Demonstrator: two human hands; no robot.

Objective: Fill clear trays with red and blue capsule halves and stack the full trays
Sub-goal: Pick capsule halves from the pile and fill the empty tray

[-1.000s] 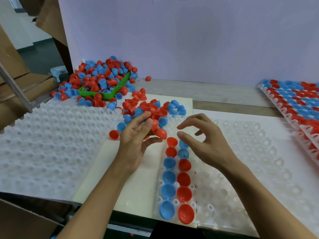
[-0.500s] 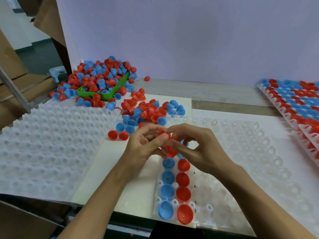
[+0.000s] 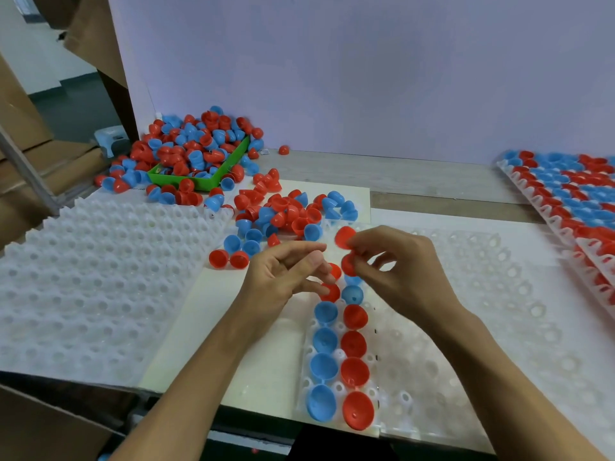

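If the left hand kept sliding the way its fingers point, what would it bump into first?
Probably the red capsule halves pinched by the right hand. The left hand points its fingers right at them, though one view leaves depth unclear.

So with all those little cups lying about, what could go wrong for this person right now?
The right hand pinches two red halves at once, so one might slip out and land in the wrong pocket of the clear tray. The loose pile lies right at the tray's far edge; a reaching left hand could knock pieces in. The tray's near edge looks close to the table front and could get nudged.
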